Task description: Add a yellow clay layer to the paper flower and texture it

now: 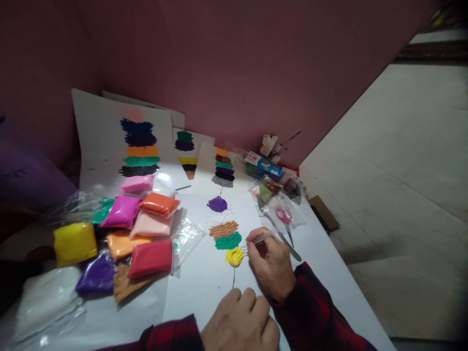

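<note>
Five clay patches, purple, white, tan, green and yellow, run down a white sheet in the head view, the yellow patch lowest. Beside it, the right hand pinches a slim translucent tool between thumb and fingers. The left hand is below, fingers bent together; whether they grip anything, I cannot tell. Bagged clay packs lie leftward.

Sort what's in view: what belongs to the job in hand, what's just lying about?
In the job, apparently:
right hand, holding thin translucent stick
left hand
flat white paper sheet
round yellow clay-like blob
glossy, soft coloured packets (likely supply)

Lying about, apparently:
blue-and-white printed box
long grey metal utensil
flat brown rectangular piece
</note>
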`<state>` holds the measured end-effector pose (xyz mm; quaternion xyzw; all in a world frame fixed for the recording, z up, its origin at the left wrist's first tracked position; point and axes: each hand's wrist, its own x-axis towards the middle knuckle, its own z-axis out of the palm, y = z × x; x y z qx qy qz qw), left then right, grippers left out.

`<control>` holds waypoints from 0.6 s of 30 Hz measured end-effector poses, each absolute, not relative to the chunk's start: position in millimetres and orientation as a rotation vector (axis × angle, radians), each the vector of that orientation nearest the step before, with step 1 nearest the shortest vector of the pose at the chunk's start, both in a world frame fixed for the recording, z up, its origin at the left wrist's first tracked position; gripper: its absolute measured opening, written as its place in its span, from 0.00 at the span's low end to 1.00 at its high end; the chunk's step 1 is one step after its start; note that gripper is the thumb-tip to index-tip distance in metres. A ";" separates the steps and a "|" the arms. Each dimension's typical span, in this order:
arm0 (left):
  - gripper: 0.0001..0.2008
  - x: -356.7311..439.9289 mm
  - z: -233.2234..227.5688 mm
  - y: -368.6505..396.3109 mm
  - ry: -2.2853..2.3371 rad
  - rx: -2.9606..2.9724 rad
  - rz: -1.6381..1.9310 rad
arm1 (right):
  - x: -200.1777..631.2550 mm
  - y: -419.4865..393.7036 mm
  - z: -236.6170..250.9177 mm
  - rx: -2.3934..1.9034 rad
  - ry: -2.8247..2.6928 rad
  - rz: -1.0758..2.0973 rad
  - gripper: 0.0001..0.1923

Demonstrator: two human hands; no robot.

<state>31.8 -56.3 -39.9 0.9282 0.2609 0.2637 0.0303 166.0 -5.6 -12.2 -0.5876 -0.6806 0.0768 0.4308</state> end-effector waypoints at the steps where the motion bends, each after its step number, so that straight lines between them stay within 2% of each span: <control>1: 0.10 32.0 -39.1 -56.1 0.805 2.864 0.828 | 166.0 -5.2 -11.9 -1.474 -1.697 0.190 0.06; 13: 0.12 32.6 -32.2 -52.3 0.783 2.837 0.980 | 166.5 -2.9 -10.3 -1.547 -1.646 0.221 0.05; 18: 0.11 33.0 -34.0 -52.3 0.788 2.868 0.905 | 168.4 -3.0 -15.3 -1.578 -1.467 0.425 0.02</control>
